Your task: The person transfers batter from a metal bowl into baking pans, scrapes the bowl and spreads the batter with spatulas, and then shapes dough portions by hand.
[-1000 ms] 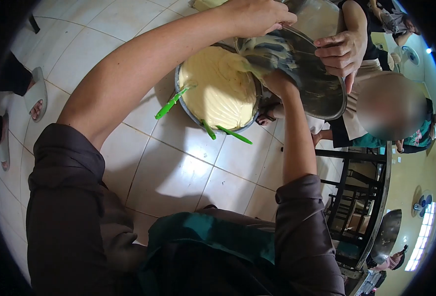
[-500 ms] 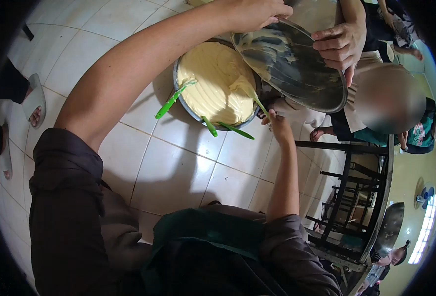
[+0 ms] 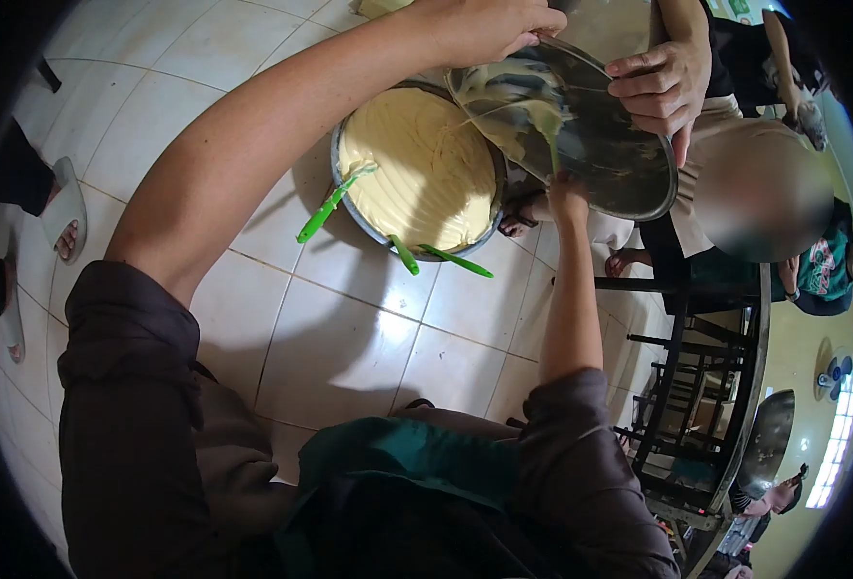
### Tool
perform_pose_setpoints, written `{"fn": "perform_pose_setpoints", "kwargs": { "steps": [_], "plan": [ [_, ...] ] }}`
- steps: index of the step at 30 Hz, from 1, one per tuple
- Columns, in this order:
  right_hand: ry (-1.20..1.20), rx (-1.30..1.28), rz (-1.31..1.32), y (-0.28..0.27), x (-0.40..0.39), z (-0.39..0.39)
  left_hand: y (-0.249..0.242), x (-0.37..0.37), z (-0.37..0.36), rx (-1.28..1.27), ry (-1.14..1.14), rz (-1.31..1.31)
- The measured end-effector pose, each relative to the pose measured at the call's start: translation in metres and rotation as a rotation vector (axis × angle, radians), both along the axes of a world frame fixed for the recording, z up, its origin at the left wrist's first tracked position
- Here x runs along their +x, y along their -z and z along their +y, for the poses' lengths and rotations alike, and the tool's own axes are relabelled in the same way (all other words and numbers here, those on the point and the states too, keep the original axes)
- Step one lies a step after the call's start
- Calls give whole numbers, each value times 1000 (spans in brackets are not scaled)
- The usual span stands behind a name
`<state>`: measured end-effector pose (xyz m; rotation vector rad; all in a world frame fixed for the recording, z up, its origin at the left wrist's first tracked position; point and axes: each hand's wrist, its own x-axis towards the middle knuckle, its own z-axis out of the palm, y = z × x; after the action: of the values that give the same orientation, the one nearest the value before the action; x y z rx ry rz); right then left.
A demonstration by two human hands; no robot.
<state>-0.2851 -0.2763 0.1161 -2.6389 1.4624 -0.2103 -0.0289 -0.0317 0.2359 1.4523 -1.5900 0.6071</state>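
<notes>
My left hand point(image 3: 504, 27) is closed on the rim of a tilted metal bowl point(image 3: 605, 135), smeared inside with pale yellow batter. Another person's hand point(image 3: 660, 89) grips the same bowl on its far side. In my right hand point(image 3: 568, 198) is a spatula point(image 3: 548, 125), its coated blade against the bowl's inner wall. Beneath the bowl's left edge stands a round tub point(image 3: 342, 183) full of creamy yellow batter point(image 3: 417, 164). Several more spatulas rest in it; the green handle of one point(image 3: 320, 217) leans over the rim.
Tiles cover the floor point(image 3: 349, 328). A person in a beige head covering point(image 3: 726, 164) is close behind the bowl. Sandalled feet point(image 3: 65, 217) stand at left. On the right are a dark table point(image 3: 759, 367) with stools under it, a large metal pan point(image 3: 766, 444) and a blue fan point(image 3: 835, 376).
My right hand has lifted the spatula from the batter in the tub and moved up into the tilted bowl. The bowl stays held by my left hand and the other person.
</notes>
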Motion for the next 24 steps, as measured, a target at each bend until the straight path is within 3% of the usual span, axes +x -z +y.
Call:
{"fn": "perform_pose_setpoints", "kwargs": {
  "steps": [3,4,7,8,11,14,16,19,20,24],
  "plan": [
    [90,-354,304,36,6,-8,-3,0,1,8,11,16],
    [0,-465,339,74,3,-25,-3,-1,0,16,19,30],
    [-188,-480,333,118,41,-4,-3,-1,-3,18,23,47],
    [-101,-297,24,115,65,26,-3,-1,-3,27,29,49],
    [-74,-311,-293,163,138,68,-4,-2,-3,60,33,63],
    [72,328,-607,149,182,105,-4,-3,2,89,7,80],
    [181,881,-1035,69,179,158,-4,-4,3,92,4,80],
    [87,1331,-1190,22,151,160,-4,-6,6,93,-14,108],
    [-80,1445,-1215,19,134,157,-4,-6,6,89,-15,95],
    [-31,1455,-1063,29,54,172,-3,-5,8,102,6,81]
  ]
}}
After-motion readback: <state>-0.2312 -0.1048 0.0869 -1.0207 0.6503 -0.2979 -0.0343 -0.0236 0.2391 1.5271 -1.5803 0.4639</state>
